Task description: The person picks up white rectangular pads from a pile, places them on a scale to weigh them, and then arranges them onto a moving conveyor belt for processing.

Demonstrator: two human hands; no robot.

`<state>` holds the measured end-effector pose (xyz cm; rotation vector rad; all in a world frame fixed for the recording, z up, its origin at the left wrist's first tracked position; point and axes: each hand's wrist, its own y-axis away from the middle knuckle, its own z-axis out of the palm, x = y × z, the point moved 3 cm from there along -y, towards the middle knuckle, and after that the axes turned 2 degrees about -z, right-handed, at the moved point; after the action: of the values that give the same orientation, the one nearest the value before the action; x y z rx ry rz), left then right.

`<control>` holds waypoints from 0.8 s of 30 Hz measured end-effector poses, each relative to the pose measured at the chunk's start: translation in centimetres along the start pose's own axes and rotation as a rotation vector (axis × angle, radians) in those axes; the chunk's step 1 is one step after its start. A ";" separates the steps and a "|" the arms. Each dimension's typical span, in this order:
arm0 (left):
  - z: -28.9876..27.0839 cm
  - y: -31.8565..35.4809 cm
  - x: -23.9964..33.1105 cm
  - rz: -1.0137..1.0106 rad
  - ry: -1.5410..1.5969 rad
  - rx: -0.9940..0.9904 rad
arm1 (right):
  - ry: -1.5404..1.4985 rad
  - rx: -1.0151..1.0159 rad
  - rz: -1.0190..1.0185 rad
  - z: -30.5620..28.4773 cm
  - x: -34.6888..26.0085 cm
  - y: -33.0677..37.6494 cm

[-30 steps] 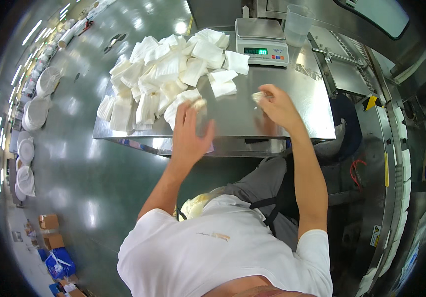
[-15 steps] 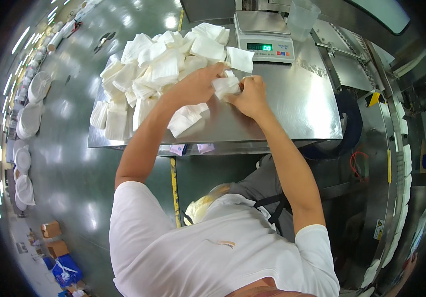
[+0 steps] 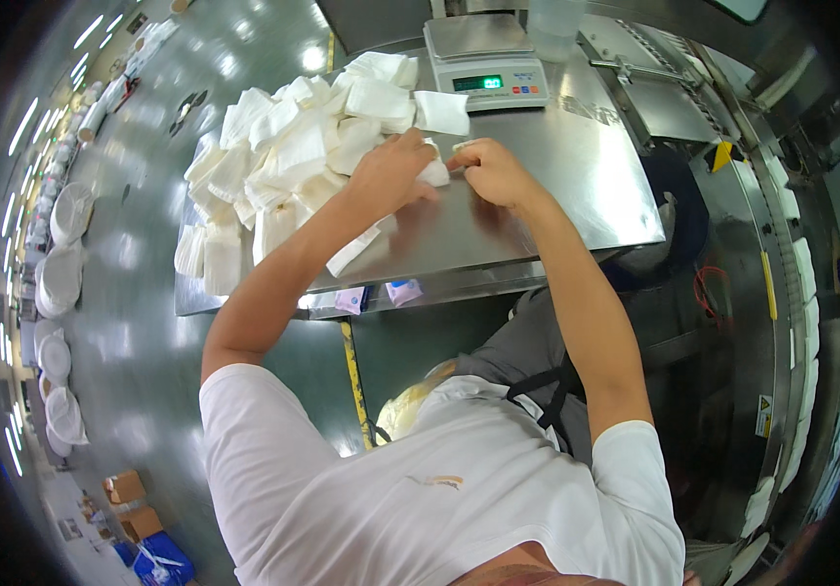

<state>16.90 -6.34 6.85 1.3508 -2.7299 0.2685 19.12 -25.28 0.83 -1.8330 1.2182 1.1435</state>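
Note:
My left hand (image 3: 392, 176) is bent over the steel tabletop, its fingers closed on a small folded white wipe (image 3: 434, 172) that shows past the fingertips. A little to the right is my right hand (image 3: 500, 176), its fingers curled and its fingertips pointing at that wipe, with a gap between. Something small and white shows at its fingertips; I cannot tell what it is. Beside my left hand a heap of folded white wipes (image 3: 288, 146) covers the table's left part. One flat white wipe (image 3: 442, 112) lies just beyond my hands, near the scale.
A digital scale (image 3: 486, 68) with a lit green display stands at the table's far side, a clear plastic jug (image 3: 554, 27) beside it. Steel machinery (image 3: 649, 93) borders the table (image 3: 586, 195) on the right. Purple-and-white packs (image 3: 403, 291) lie under the front edge.
My right hand has come away from the small wipe, which both hands were gripping; the left hand keeps it. The whole view has shifted slightly.

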 end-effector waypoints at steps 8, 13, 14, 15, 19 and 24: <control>0.1 -1.4 0.7 -0.037 -0.216 0.026 | -0.072 0.213 -0.013 -1.5 0.2 2.4; -2.0 -0.2 7.2 -0.270 1.068 -0.066 | -0.447 0.363 -0.143 -7.7 -2.3 14.2; -1.4 0.3 9.3 -0.261 1.376 -0.067 | -0.515 0.288 -0.122 -8.2 -2.7 16.8; -0.6 0.7 11.6 -0.231 1.583 -0.101 | -0.578 0.223 -0.094 -8.7 -3.2 19.7; 1.5 0.7 20.4 -0.137 1.900 -0.270 | -0.732 0.185 -0.089 -9.6 -4.5 28.5; 5.4 -0.8 29.9 0.123 1.795 -0.184 | -0.309 0.743 0.037 -12.3 -4.6 36.0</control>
<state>-0.59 -31.17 6.17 0.3350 -1.1993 0.7192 -11.49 -47.02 8.27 -1.0418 1.2651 0.7931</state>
